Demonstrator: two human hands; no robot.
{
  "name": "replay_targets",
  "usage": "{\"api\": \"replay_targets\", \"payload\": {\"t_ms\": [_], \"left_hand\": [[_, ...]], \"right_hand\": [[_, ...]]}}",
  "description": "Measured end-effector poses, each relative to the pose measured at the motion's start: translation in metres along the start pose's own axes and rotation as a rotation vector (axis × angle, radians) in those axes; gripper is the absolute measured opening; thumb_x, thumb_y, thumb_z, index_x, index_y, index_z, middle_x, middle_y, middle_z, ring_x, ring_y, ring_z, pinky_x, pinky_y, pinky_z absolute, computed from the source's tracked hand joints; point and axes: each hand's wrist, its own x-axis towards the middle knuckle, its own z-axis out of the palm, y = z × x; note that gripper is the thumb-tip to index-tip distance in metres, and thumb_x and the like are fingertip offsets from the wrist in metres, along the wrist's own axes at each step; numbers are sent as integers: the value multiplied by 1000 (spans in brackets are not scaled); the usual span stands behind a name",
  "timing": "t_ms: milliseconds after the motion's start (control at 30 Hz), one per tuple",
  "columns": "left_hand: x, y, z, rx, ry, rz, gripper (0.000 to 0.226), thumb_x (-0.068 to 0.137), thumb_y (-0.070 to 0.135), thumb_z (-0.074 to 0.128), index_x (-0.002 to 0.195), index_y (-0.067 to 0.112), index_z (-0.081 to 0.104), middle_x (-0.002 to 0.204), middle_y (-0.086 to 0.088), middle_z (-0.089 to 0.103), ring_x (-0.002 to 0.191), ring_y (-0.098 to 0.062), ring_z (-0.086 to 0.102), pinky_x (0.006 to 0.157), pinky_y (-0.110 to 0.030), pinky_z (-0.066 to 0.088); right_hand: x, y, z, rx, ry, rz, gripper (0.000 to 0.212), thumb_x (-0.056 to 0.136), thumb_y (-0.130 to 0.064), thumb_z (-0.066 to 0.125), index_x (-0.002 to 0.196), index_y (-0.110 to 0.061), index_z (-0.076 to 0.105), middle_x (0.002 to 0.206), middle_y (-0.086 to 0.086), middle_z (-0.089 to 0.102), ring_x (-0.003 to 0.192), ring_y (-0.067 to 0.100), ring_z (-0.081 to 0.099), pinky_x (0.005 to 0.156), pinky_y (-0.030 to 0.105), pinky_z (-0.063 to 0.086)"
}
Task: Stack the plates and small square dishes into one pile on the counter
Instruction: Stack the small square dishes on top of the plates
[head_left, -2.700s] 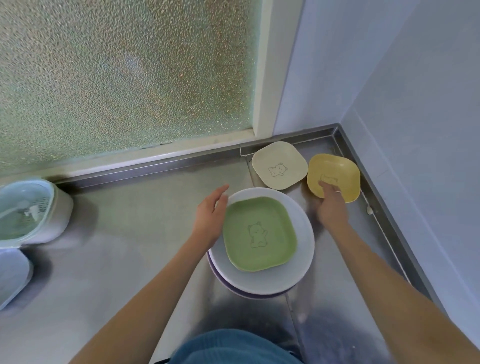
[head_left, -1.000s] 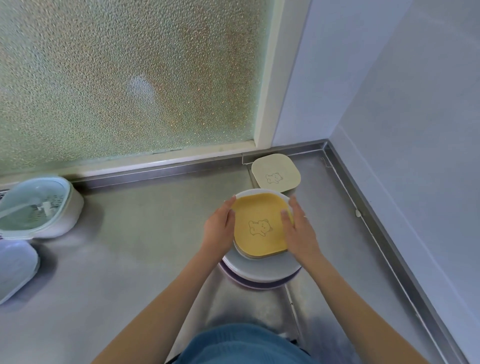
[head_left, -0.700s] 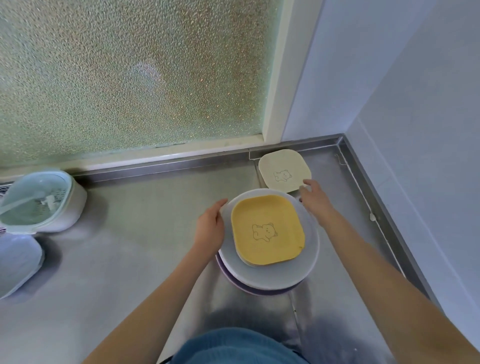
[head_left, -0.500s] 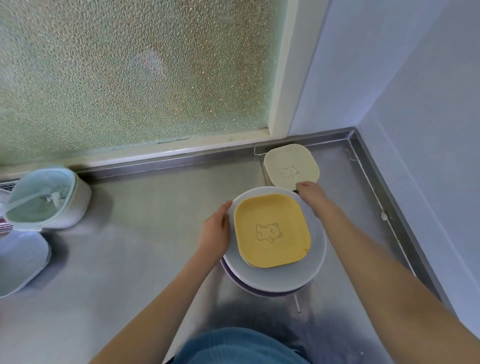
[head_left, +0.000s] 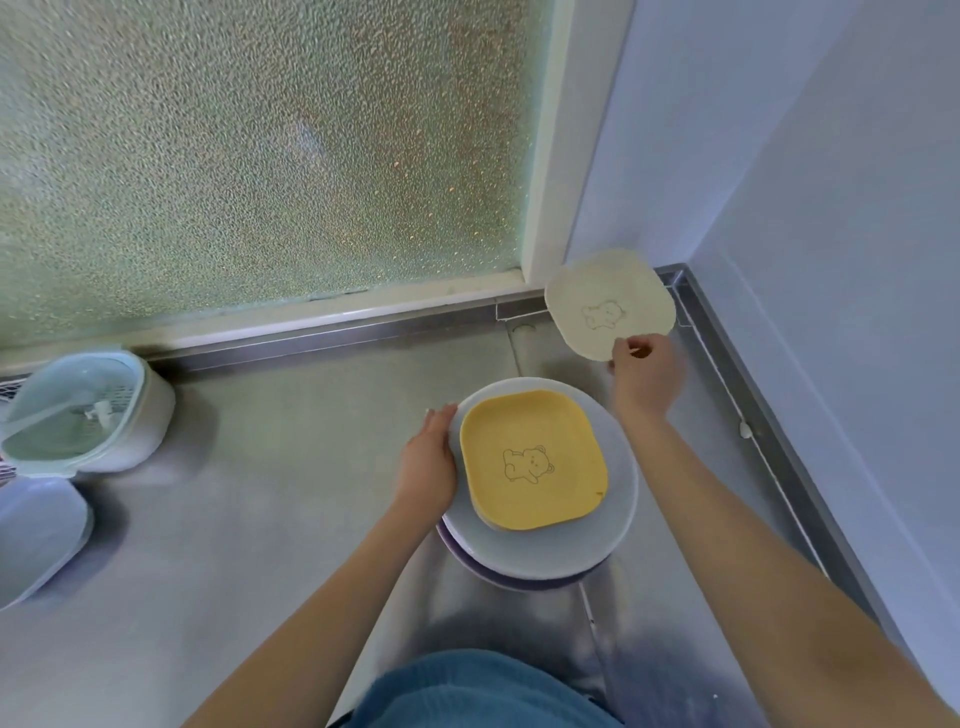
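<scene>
In the steel desk (head_left: 270, 519) corner under frosted glass, the right hand (head_left: 647, 371) pinches the cream dish (head_left: 608, 306) by its near edge, tilted aloft, while the left hand (head_left: 428, 462) lies open against the pile's white plate (head_left: 545, 551) topped by the yellow dish (head_left: 532, 462); so thin a pinch could let it slip.

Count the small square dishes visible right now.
2. A yellow dish tops the pile of round plates; a cream dish is pinched by the right hand near the corner. Others may be hidden under the yellow one.
</scene>
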Motion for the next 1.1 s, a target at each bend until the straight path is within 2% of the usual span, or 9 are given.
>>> {"api": "replay_targets", "payload": {"t_ms": [67, 133, 267, 333, 400, 567, 700, 900, 1100], "left_hand": [[-1, 3, -2, -5, 20, 14, 48, 96, 6, 31, 141, 19, 42, 150, -10, 40, 142, -23, 32, 115, -40, 30], [-3, 7, -6, -46, 41, 5, 48, 97, 5, 29, 142, 17, 41, 151, -11, 37, 143, -23, 30, 116, -37, 28], [-12, 17, -15, -225, 93, -11, 48, 98, 7, 26, 142, 18, 40, 135, -19, 54, 128, -33, 48, 103, -33, 41], [-20, 24, -20, -287, 136, -2, 45, 100, 9, 27, 143, 15, 39, 135, -11, 55, 126, -27, 50, 95, -22, 36], [-28, 30, -24, -374, 169, 7, 42, 102, 15, 28, 142, 15, 40, 141, -3, 51, 130, -21, 47, 99, -20, 32], [-44, 30, -15, -435, 133, 51, 36, 100, 32, 33, 128, 26, 55, 124, 1, 63, 125, -26, 52, 105, -42, 43], [-52, 24, -4, -259, 62, 73, 50, 96, 25, 40, 145, 29, 31, 144, -2, 48, 136, -31, 38, 108, -49, 39], [-57, 27, -2, -75, 23, 159, 67, 90, 7, 42, 150, 20, 16, 158, -2, 23, 144, -22, 25, 117, -39, 27], [-53, 20, 8, 4, 1, 202, 70, 91, 8, 34, 152, 22, 3, 161, 6, 2, 144, -23, 24, 111, -43, 36]], "right_hand": [[-10, -10, -11, 128, 7, -79, 10, 84, -10, 56, 94, -12, 58, 75, 1, 61, 71, 21, 65, 62, 38, 57], [-25, -19, -25, 196, 10, -185, 27, 83, -3, 52, 107, -15, 51, 64, -5, 50, 59, 10, 56, 59, 35, 55], [-60, -29, -48, 168, -164, -304, 55, 84, 2, 48, 134, -20, 38, 63, 1, 44, 53, 4, 48, 44, 10, 41], [-72, -24, -51, 119, -284, -304, 54, 88, -1, 50, 136, -19, 38, 70, 7, 49, 58, 9, 50, 43, 9, 43], [-82, -14, -53, 10, -325, -348, 46, 89, -7, 53, 133, -20, 45, 73, 5, 55, 63, 8, 52, 54, 9, 41], [-106, 9, -59, -86, -285, -420, 34, 92, -10, 53, 124, -19, 58, 67, -6, 54, 62, 5, 51, 62, 11, 38], [-112, 21, -58, -151, -280, -405, 37, 94, -10, 51, 130, -15, 55, 79, -1, 56, 68, 5, 49, 65, 4, 33], [-107, 22, -58, -215, -288, -400, 37, 93, -9, 51, 129, -15, 56, 87, 2, 51, 75, 9, 47, 60, 1, 33], [-101, 26, -50, -221, -375, -363, 41, 95, -10, 47, 134, -23, 52, 107, 9, 54, 97, 19, 52, 80, 18, 38]]}}
